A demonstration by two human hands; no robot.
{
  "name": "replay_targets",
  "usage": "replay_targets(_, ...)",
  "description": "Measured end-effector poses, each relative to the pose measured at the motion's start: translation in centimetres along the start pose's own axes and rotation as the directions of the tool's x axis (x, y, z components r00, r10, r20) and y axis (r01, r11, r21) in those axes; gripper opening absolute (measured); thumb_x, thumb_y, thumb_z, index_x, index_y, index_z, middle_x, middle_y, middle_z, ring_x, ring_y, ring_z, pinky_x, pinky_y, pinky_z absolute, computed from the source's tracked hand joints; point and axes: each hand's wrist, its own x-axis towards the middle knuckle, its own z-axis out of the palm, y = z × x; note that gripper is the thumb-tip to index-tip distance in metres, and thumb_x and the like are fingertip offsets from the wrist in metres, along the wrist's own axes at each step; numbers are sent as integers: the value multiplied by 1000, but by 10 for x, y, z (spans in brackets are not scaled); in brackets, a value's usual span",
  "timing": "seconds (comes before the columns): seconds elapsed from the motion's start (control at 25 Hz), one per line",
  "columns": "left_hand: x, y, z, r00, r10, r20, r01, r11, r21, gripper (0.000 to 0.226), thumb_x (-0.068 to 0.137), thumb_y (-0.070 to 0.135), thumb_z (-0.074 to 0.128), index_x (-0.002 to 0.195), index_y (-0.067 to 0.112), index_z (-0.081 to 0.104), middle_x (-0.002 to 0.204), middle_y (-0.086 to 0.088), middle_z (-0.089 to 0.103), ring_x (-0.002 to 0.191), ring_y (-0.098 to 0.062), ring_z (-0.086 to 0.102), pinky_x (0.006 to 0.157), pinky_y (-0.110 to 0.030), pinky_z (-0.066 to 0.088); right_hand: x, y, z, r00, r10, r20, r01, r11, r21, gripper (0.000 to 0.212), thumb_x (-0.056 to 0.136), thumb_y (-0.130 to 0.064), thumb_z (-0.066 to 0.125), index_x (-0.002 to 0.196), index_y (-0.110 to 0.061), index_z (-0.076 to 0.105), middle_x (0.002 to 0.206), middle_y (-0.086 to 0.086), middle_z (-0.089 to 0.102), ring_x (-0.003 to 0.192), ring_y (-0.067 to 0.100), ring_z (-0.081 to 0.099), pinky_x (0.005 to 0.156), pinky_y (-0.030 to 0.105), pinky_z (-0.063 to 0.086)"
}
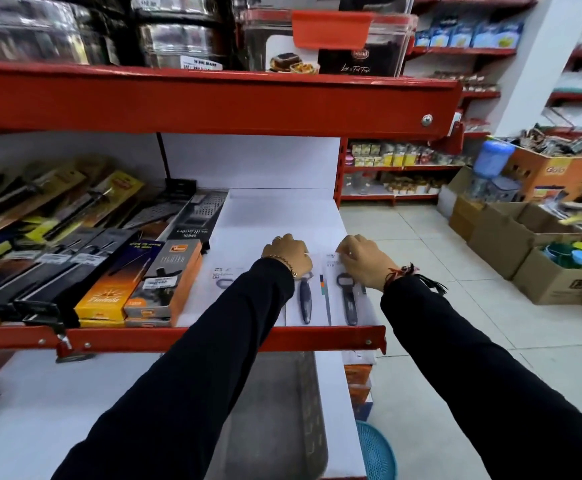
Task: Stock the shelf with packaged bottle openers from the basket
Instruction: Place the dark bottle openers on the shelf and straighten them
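Packaged bottle openers lie flat side by side on the white shelf (282, 216) near its red front lip. The right card (348, 299) shows a dark-handled opener; my right hand (362, 261) presses on its top edge with curled fingers. The middle card (305, 303) has a blue-handled opener, and my left hand (288, 254) rests curled on its top. A third card (222, 277) lies to the left, partly hidden by my left sleeve. A grey basket (282, 410) stands on the lower shelf below, mostly behind my arms; its contents are hidden.
Boxed lighters (165, 282) and graters (192, 213) fill the shelf's left side. The red upper shelf (213, 98) overhangs closely. Cardboard boxes (525, 244) of goods stand on the tiled floor at right. A teal basket (376, 452) sits by the shelf base.
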Motion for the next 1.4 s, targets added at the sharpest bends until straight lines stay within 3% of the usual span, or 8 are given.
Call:
replay_targets(0.12,-4,-2,7,993,35,-112,-31,999,37,33,92,25,48,124,21,59,133,-4,55,125,-27,50,102,-38,38,-3,0,8,1000,7,3,-7,994,-106,34,98,-27,41,121,-26,67,137,5,51,128,32,44,105,47,41)
replay_targets(0.4,-28,-24,-14,988,76,-134,-67,995,72,35,95,24,41,119,31,65,137,0,52,128,-24,46,107,-41,34,-14,-17,-6,999,-27,-33,22,989,-146,37,100,-34,41,130,-35,62,148,-1,47,132,31,45,107,47,30)
replay_targets(0.52,-45,-50,-37,1000,1,-30,6,977,214,44,92,25,43,132,38,54,150,3,44,144,-22,31,119,-56,4,-22,-44,-12,992,-123,-42,118,988,-104,36,98,-41,47,131,-39,60,150,-7,46,134,28,45,111,48,25)
replay_targets(0.64,-64,-81,-53,971,-139,195,37,892,450,62,86,34,45,146,45,34,162,9,25,154,-21,2,103,-71,-23,-31,-76,-9,974,-200,112,208,976,-69,44,92,-53,55,135,-43,55,155,-14,42,142,20,42,119,51,12)
replay_targets(0.84,-84,-112,-54,900,-166,403,-41,889,457,93,73,62,64,153,41,22,163,9,20,151,-22,19,120,-49,13,-38,-106,10,904,-132,407,236,947,-216,81,81,-72,58,152,-38,37,164,-12,31,153,22,27,121,60,-3)
replay_targets(0.92,-89,-116,-51,908,-141,394,-45,902,428,95,73,63,66,153,41,21,163,9,22,149,-23,23,120,-47,16,-40,-108,16,884,-106,455,241,937,-251,88,78,-75,59,154,-37,33,165,-11,28,153,22,26,120,61,-3)
replay_targets(1.16,-94,-125,-52,926,-59,372,-67,946,316,90,78,53,71,154,37,25,162,5,26,147,-24,28,115,-39,29,-44,-113,27,891,-127,436,222,959,-174,88,78,-72,62,154,-37,33,165,-10,29,153,22,28,120,62,-4)
replay_targets(1.4,-93,-136,-48,940,-42,339,-66,951,301,89,72,61,71,150,43,31,159,6,31,148,-23,23,117,-51,19,-46,-122,32,910,-153,386,240,952,-190,77,79,-70,63,146,-37,43,158,-10,41,147,22,36,118,63,0)
